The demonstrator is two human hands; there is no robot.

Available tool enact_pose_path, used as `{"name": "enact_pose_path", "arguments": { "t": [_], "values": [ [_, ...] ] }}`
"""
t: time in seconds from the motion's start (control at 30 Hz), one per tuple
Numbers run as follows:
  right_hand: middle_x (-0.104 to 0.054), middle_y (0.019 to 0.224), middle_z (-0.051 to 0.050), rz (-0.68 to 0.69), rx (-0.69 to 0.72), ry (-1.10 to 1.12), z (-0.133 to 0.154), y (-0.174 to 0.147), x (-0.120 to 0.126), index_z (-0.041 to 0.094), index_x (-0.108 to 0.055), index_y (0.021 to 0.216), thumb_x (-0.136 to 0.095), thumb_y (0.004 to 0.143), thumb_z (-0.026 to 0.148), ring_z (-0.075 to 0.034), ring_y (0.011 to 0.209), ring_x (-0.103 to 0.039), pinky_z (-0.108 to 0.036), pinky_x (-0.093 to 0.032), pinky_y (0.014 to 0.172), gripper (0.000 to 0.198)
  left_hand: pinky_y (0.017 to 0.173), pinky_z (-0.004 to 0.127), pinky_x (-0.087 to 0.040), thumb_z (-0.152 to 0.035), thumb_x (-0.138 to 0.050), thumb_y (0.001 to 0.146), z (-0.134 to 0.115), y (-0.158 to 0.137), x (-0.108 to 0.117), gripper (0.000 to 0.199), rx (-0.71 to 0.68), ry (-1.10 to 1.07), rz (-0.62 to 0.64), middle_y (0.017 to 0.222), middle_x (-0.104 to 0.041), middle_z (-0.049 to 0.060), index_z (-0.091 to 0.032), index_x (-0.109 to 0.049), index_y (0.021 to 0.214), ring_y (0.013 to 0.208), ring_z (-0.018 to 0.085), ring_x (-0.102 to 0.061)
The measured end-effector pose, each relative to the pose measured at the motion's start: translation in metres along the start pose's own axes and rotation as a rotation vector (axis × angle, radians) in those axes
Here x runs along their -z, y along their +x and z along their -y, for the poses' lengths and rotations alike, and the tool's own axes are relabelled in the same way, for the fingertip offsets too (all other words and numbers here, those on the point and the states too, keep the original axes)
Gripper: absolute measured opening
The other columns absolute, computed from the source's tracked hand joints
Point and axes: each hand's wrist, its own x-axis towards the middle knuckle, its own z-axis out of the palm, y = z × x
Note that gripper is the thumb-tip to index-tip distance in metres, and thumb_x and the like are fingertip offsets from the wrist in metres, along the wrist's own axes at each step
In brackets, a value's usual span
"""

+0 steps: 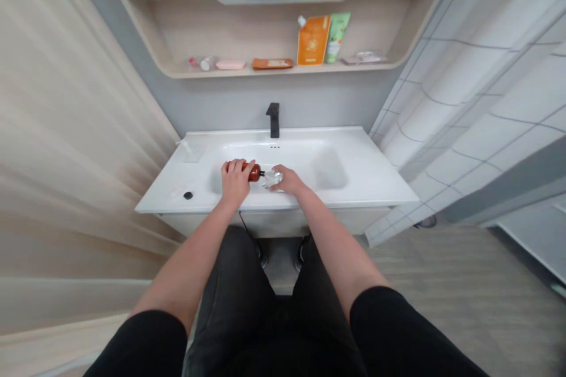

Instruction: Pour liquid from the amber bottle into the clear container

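My left hand (236,179) is wrapped round a reddish-brown bottle (254,172), which lies tilted on its side over the sink. Its narrow dark neck points right, at the mouth of a small clear container (273,178). That clear container is gripped in the fingers of my right hand (287,179). The neck and the container's opening meet or nearly touch; I cannot tell which. Both hands are above the front part of the white sink basin (329,168). A small black cap (188,195) lies on the counter, left of my left hand.
A black faucet (275,121) stands behind the basin. Something clear and flat (191,152) lies on the counter's back left. The shelf (230,29) above holds an orange pouch (313,41), a green tube (337,38) and small packets. A beige curtain (66,147) hangs at the left.
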Motion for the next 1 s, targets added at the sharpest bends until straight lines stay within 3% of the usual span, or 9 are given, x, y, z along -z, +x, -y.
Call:
{"name": "enact_pose_path", "arguments": {
  "t": [0.4, 0.53, 0.7, 0.87, 1.0],
  "values": [
    [-0.077, 0.111, -0.001, -0.009, -0.006, 0.028, 0.001, 0.000, 0.000, 0.027, -0.069, 0.123, -0.102, 0.054, 0.032, -0.029, 0.104, -0.072, -0.042, -0.056, 0.099, 0.076, 0.121, 0.057, -0.034, -0.020, -0.058, 0.099, 0.001, 0.001, -0.004, 0.058, 0.038, 0.009, 0.026, 0.149, -0.068, 0.019, -0.026, -0.064, 0.156, 0.139, 0.040, -0.058],
    [-0.075, 0.114, -0.004, -0.014, 0.026, 0.089, 0.000, 0.000, 0.001, 0.024, -0.066, 0.124, -0.099, 0.057, 0.037, -0.027, 0.101, -0.070, -0.041, -0.055, 0.098, 0.076, 0.115, 0.052, -0.043, -0.034, -0.071, 0.096, 0.002, 0.002, -0.007, 0.057, 0.147, -0.024, 0.060, 0.144, -0.071, 0.019, -0.024, -0.063, 0.152, 0.132, 0.040, -0.065],
    [-0.070, 0.114, -0.002, -0.042, 0.064, 0.204, 0.001, -0.001, 0.001, 0.025, -0.059, 0.121, -0.093, 0.062, 0.044, -0.025, 0.100, -0.066, -0.039, -0.054, 0.095, 0.071, 0.102, 0.044, -0.055, -0.049, -0.090, 0.082, 0.008, 0.005, -0.010, 0.079, 0.335, -0.165, 0.026, 0.138, -0.075, 0.018, -0.022, -0.059, 0.150, 0.122, 0.038, -0.074],
    [-0.066, 0.110, 0.001, -0.088, 0.044, 0.278, 0.007, -0.003, 0.002, 0.028, -0.052, 0.121, -0.088, 0.063, 0.049, -0.024, 0.099, -0.065, -0.037, -0.053, 0.094, 0.071, 0.100, 0.044, -0.059, -0.061, -0.095, 0.073, 0.034, 0.016, 0.010, 0.078, 0.609, -0.364, -0.105, 0.126, -0.080, 0.015, -0.024, -0.065, 0.135, 0.118, 0.036, -0.077],
    [-0.063, 0.108, 0.002, -0.111, 0.031, 0.298, 0.011, -0.005, 0.004, 0.028, -0.050, 0.120, -0.085, 0.062, 0.046, -0.024, 0.099, -0.063, -0.037, -0.054, 0.093, 0.070, 0.107, 0.045, -0.058, -0.061, -0.094, 0.074, 0.083, 0.025, 0.044, 0.073, 0.734, -0.427, -0.228, 0.130, -0.079, 0.015, -0.018, -0.065, 0.126, 0.120, 0.033, -0.076]
  ]
}}
